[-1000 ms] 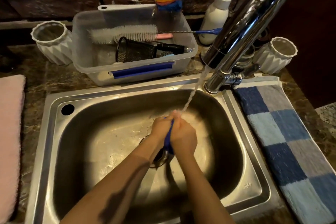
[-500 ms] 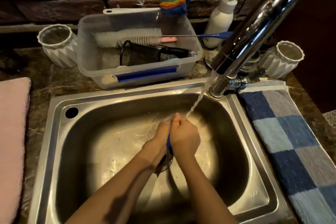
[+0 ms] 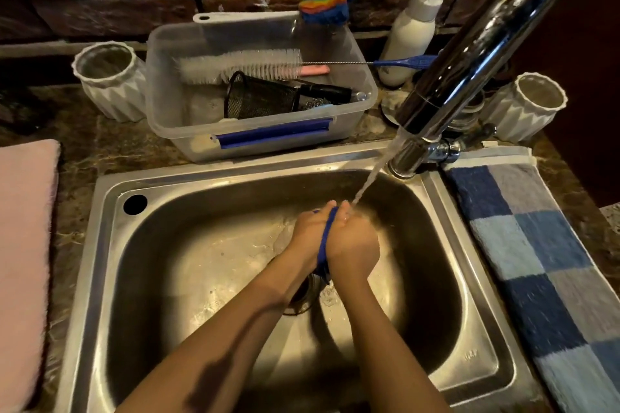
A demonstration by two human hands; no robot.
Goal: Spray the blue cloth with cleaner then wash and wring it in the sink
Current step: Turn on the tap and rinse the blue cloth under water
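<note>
The blue cloth (image 3: 324, 238) is bunched into a thin strip, pressed between my two palms over the middle of the steel sink (image 3: 110, 245). My left hand (image 3: 308, 231) and my right hand (image 3: 352, 243) are both closed on it, thumbs up, and only a narrow blue edge shows between them. Water runs from the chrome faucet (image 3: 469, 54) in a slanting stream (image 3: 372, 178) that lands on my right hand's fingertips. The drain (image 3: 302, 295) lies just below my wrists, partly hidden.
Behind the sink stands a clear plastic tub (image 3: 352, 104) holding a bottle brush, a black mesh cup and other tools. A white pump bottle (image 3: 412, 30) and two white ribbed cups (image 3: 110, 84) (image 3: 533, 107) sit on the counter. A blue checked towel (image 3: 543, 261) lies right, a pink cloth (image 3: 23, 245) left.
My hands stay clasped on the cloth under the stream and have rubbed slightly against each other. The view has tilted a little, so everything sits lower in the frame.
</note>
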